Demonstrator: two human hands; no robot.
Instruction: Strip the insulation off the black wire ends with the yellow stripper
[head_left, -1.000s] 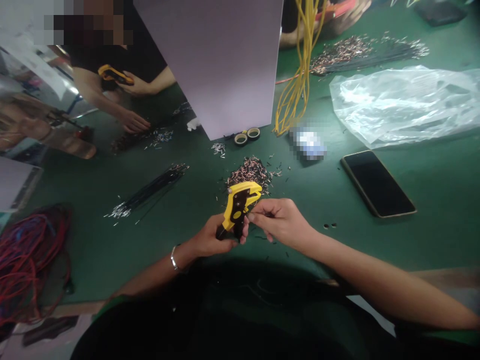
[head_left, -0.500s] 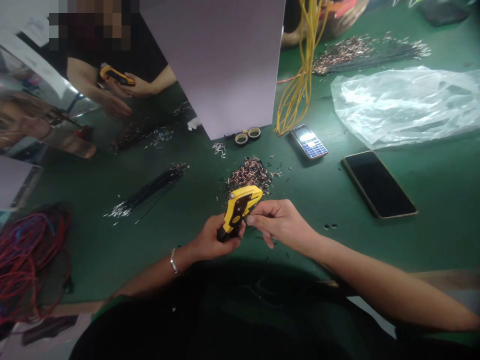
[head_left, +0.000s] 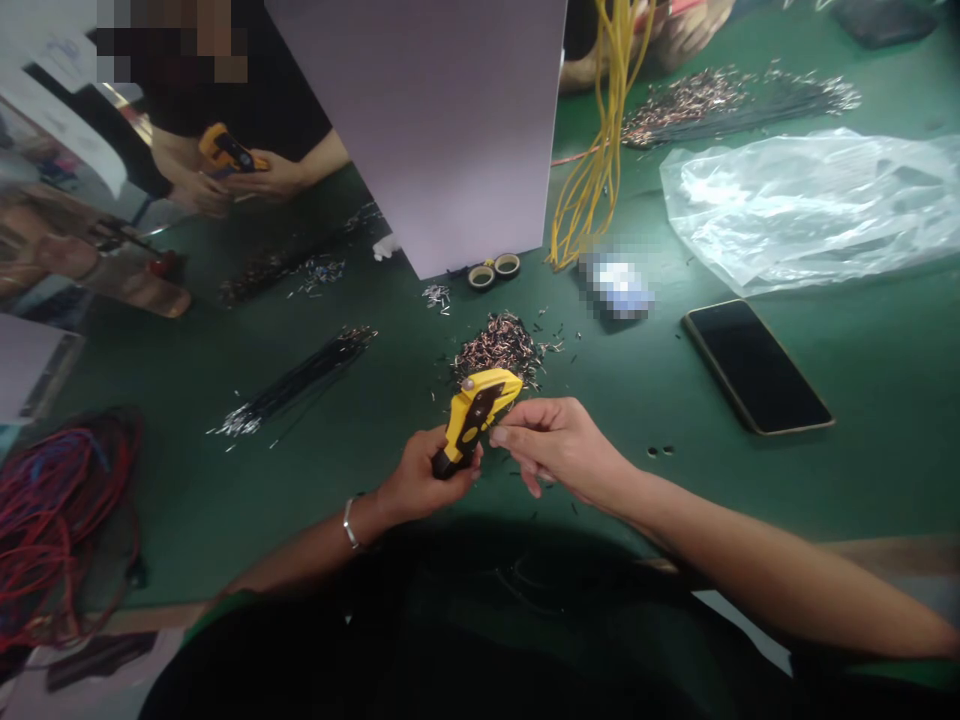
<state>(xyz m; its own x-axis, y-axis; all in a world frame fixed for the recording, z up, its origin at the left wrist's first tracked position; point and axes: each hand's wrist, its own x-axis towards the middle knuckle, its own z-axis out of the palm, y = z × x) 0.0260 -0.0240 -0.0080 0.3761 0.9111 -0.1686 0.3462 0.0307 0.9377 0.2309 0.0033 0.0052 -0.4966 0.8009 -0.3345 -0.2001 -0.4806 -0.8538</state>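
My left hand (head_left: 429,475) is wrapped round the handles of a yellow and black wire stripper (head_left: 472,418), whose head points up and away from me. At the tool's right side, my right hand (head_left: 559,440) is closed in a pinch, its fingertips near the jaws. Whatever sits between those fingertips is too small to make out. Just beyond the stripper's head lies a heap of short copper and black wire bits (head_left: 501,345). To the left, a bundle of black wires (head_left: 300,385) with bare ends rests on the green table (head_left: 420,350).
A pale upright panel (head_left: 465,130) stands ahead, with two tape rolls (head_left: 495,272) at its foot. On the right lie a smartphone (head_left: 757,365), a blurred keypad phone and a plastic bag (head_left: 810,210). Yellow cables (head_left: 589,215) hang behind. Red cables (head_left: 60,530) lie left. Co-workers sit opposite.
My stripper and hands have barely shifted, very slightly left. Across the table, a co-worker's lower hand has risen towards the yellow tool they hold.
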